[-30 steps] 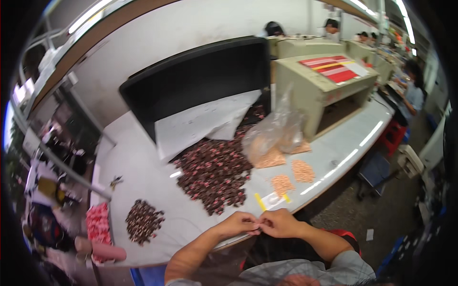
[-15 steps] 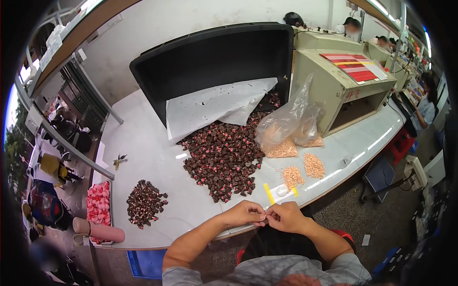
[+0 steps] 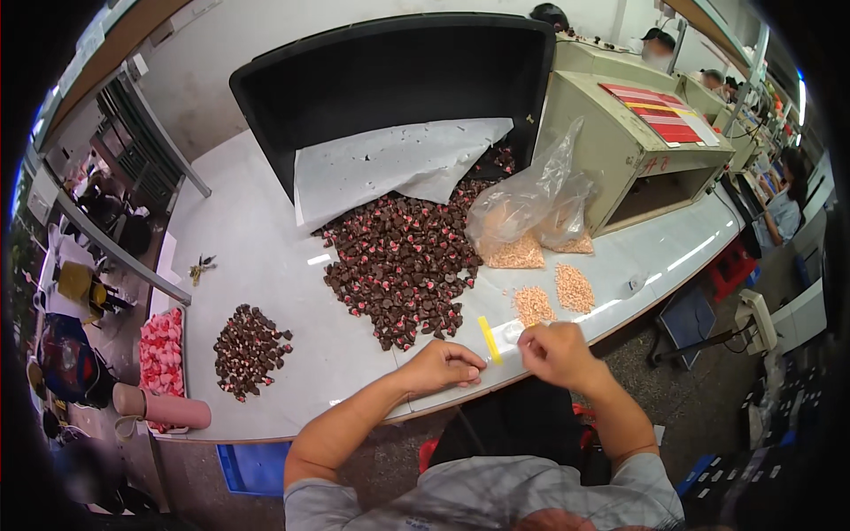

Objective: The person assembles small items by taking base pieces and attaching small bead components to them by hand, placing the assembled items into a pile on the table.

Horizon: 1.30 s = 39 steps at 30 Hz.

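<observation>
My left hand [image 3: 443, 365] rests at the front edge of the white table [image 3: 257, 239], fingers curled shut, fingertips beside a short yellow strip [image 3: 489, 339]. My right hand [image 3: 553, 350] is a little to the right, fingers pinched on a small clear piece [image 3: 513, 332] lying by the strip. Just beyond the hands spreads a big pile of dark brown and pink pieces [image 3: 398, 265]. Two small heaps of tan bits [image 3: 534, 305] lie right of the strip.
A clear bag of tan bits [image 3: 531, 208], white paper sheet [image 3: 390, 164], black bin [image 3: 398, 80] and beige machine [image 3: 637, 142] stand behind. At left lie a smaller dark pile [image 3: 248, 350], pink pieces [image 3: 161, 354] and a pink cylinder [image 3: 164, 409]. Other people sit far right.
My hands were pinched together at the table edge. They have drawn apart, the right one shifting right, and the yellow strip now lies between them.
</observation>
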### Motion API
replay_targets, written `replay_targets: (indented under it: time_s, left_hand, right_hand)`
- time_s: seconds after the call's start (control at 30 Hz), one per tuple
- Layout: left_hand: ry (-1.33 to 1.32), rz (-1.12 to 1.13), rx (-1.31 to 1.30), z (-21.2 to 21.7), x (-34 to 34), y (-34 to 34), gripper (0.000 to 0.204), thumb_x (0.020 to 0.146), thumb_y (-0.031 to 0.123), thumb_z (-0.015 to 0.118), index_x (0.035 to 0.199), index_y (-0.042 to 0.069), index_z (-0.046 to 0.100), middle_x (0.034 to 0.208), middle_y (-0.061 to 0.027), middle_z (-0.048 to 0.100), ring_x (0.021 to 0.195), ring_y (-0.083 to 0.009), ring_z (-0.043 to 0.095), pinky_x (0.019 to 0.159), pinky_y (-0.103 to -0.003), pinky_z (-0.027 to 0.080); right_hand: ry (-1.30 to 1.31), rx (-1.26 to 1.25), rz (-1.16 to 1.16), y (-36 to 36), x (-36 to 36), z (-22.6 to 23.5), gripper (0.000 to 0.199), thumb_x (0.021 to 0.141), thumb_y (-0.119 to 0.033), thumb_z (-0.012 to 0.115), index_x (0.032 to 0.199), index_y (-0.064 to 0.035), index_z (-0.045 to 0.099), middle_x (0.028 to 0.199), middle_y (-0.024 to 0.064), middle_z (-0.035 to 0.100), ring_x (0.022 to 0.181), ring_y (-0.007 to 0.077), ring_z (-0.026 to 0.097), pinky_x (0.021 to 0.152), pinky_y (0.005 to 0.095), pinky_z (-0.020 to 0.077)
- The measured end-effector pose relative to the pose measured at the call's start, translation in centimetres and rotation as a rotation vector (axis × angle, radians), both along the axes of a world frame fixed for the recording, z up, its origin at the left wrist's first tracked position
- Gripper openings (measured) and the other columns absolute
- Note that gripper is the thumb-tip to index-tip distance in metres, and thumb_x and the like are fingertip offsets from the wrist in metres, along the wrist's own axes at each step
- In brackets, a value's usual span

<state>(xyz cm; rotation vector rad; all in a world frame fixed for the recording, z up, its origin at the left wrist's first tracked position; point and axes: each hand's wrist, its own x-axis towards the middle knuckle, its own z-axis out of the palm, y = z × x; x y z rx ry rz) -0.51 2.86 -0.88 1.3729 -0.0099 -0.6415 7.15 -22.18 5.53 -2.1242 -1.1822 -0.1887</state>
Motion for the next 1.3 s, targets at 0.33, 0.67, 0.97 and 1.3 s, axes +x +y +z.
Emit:
replay_targets:
  time_s: [0.33,0.67,0.97,1.3]
  left_hand:
    - [0.010,0.153,-0.159,-0.4,0.2,0.1,0.025,0.094,0.005,0.063,0.118,-0.005,0.062,0.110,-0.0129,0.069,0.095,-0.0173,0.069,0.084,-0.028,0.057]
    - [0.040,0.107,-0.164,-0.5,0.4,0.0,0.023,0.096,0.005,0.062,0.116,-0.007,0.062,0.112,-0.0149,0.069,0.096,-0.0190,0.069,0.086,-0.029,0.058]
    - [0.077,0.140,-0.216,-1.0,0.4,0.5,0.029,0.096,0.009,0.063,0.121,-0.004,0.061,0.116,-0.0143,0.068,0.095,-0.0190,0.070,0.086,-0.029,0.058]
    - [0.056,0.138,-0.233,-1.0,0.6,0.3,0.032,0.096,0.014,0.064,0.123,-0.003,0.061,0.111,-0.0133,0.069,0.094,-0.0177,0.069,0.082,-0.028,0.057]
  right_hand:
    - [-0.269,-0.323,0.017,0.0,3.2,-0.3,0.009,0.076,-0.010,0.068,0.080,-0.0094,0.060,0.059,0.0081,0.061,0.051,0.0294,0.062,0.049,0.0408,0.0491]
    - [-0.305,-0.416,0.019,0.3,3.5,-1.0,0.009,0.080,-0.013,0.067,0.078,-0.0081,0.060,0.057,0.0087,0.061,0.050,0.0300,0.061,0.048,0.0418,0.0491]
    - [-0.205,-0.152,0.023,0.7,2.0,-0.2,0.011,0.075,-0.005,0.071,0.078,-0.0084,0.061,0.055,0.0055,0.059,0.048,0.0266,0.061,0.048,0.0377,0.0475]
    - [-0.016,0.125,0.047,3.9,-1.6,-2.5,0.013,0.073,-0.003,0.074,0.080,-0.0078,0.064,0.054,0.0033,0.056,0.046,0.0214,0.059,0.045,0.0336,0.0450]
